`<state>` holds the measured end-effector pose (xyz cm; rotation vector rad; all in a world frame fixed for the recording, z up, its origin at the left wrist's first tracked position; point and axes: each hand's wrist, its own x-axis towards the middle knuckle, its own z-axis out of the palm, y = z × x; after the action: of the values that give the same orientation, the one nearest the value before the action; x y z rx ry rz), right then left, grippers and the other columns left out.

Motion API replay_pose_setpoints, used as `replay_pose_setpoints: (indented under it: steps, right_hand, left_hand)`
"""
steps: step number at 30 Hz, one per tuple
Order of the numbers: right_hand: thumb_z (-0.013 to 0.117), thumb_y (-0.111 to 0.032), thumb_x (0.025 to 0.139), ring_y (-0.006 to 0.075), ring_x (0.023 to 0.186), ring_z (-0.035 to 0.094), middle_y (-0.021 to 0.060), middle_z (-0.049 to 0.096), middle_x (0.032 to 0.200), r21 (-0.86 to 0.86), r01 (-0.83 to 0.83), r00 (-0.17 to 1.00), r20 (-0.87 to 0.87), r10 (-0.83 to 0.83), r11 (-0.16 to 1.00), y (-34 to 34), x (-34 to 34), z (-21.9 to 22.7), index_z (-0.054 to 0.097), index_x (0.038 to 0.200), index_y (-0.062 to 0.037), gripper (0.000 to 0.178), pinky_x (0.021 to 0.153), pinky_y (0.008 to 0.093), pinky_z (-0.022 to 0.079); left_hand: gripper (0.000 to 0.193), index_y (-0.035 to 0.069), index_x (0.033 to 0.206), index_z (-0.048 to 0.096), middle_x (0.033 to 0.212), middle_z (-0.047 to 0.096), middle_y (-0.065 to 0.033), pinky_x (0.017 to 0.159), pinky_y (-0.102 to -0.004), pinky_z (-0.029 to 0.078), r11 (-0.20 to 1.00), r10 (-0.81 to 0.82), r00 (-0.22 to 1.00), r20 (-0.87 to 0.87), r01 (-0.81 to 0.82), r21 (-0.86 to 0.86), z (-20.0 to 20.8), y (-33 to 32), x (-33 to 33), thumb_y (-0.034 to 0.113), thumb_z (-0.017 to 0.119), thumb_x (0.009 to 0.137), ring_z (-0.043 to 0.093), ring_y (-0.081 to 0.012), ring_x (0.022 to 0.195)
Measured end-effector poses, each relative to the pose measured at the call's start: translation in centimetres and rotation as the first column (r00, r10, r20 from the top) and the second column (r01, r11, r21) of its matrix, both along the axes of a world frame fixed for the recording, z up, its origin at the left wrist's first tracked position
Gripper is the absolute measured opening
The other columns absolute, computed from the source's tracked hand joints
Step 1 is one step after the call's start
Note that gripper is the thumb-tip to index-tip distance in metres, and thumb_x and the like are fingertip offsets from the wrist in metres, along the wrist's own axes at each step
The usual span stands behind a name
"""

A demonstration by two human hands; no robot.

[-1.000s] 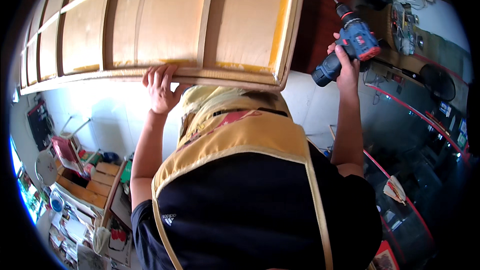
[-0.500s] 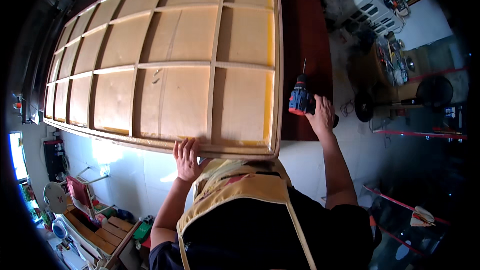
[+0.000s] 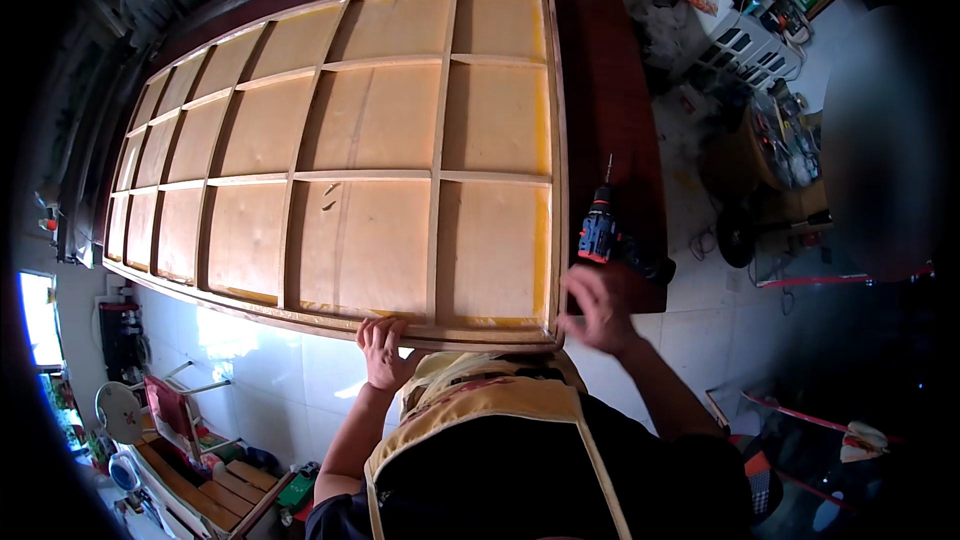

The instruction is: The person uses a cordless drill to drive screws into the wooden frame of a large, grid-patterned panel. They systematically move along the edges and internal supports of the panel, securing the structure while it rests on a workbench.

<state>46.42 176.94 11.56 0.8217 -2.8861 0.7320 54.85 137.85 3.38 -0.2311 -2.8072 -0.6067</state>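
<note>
A large wooden panel (image 3: 365, 130) with a grid of battens lies on a dark red table (image 3: 610, 90). My left hand (image 3: 387, 352) grips its near edge, fingers over the top of the rim and the thumb lower down. Close to the panel's near right corner, my right hand (image 3: 600, 312) is slightly blurred, with fingers and thumb apart and nothing visible between them; whether it touches the rim I cannot tell. A blue and black cordless drill (image 3: 600, 230) with red trim rests on the table just beyond that hand, its bit pointing away from me.
Two small dark slivers (image 3: 328, 198) lie inside one panel cell. To the right are a cluttered white shelf unit (image 3: 755, 40) and a round tray of tools (image 3: 790, 135). At lower left stand a red folding chair (image 3: 170, 410) and a wooden crate (image 3: 225, 500).
My right hand has let go of the drill and moved left and toward me, to the panel corner. The drill stays on the table. The whole view has shifted, so the panel appears lower.
</note>
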Motion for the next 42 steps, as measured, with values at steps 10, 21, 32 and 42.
replay_pose_setpoints:
  steps: [10, 21, 32, 42]
  right_hand:
    - [0.059, -0.042, 0.088, 0.0219, 0.11, 0.054, 0.005, 0.057, 0.11, 0.113, -0.21, 0.977, -0.003, 0.212, 0.971, -3.1, 5.0, -6.2, 0.059, 0.122, -0.0081, 0.048, 0.098, 0.0418, 0.037]
    - [0.045, -0.05, 0.096, 0.0307, 0.103, 0.051, 0.0108, 0.055, 0.11, 0.115, -0.15, 0.988, -0.014, 0.152, 0.982, -4.2, 5.8, -8.1, 0.06, 0.122, -0.0095, 0.051, 0.094, 0.0497, 0.035]
    - [0.056, -0.051, 0.093, 0.0308, 0.112, 0.05, 0.0102, 0.053, 0.114, 0.171, -0.22, 0.971, -0.059, 0.232, 0.961, -2.2, 5.3, -10.2, 0.056, 0.13, -0.0104, 0.055, 0.098, 0.0509, 0.033]
    - [0.063, -0.047, 0.088, 0.0321, 0.109, 0.048, 0.0106, 0.05, 0.112, 0.149, -0.268, 0.955, -0.091, 0.283, 0.952, -2.4, 4.8, -10.3, 0.055, 0.129, -0.0106, 0.055, 0.096, 0.0519, 0.034]
  left_hand:
    - [0.06, 0.01, 0.109, 0.062, 0.107, 0.058, -0.0085, 0.101, -0.0522, 0.033, 1.0, -0.016, 1.0, 0.002, 0.016, 0.017, -0.7, -0.5, -0.2, 0.043, 0.083, 0.064, 0.053, -0.0304, 0.106]
    - [0.057, 0.01, 0.113, 0.063, 0.107, 0.059, -0.0089, 0.099, -0.0494, 0.036, 0.994, -0.052, 0.998, 0.032, 0.049, 0.1, -0.8, -1.9, -0.1, 0.04, 0.08, 0.067, 0.052, -0.0325, 0.109]
    - [0.104, 0.001, 0.146, 0.02, 0.142, 0.031, -0.0249, 0.11, -0.0516, 0.031, -0.308, 0.717, 0.405, 0.568, -0.548, 0.778, -3.7, -6.2, 0.2, 0.051, 0.08, 0.078, 0.03, -0.0383, 0.134]
    - [0.054, -0.005, 0.113, 0.041, 0.096, 0.055, -0.0131, 0.071, -0.0343, 0.049, -0.289, 0.758, 0.388, 0.525, -0.521, 0.803, -6.3, -11.4, -4.5, 0.031, 0.074, 0.088, 0.054, -0.0201, 0.084]
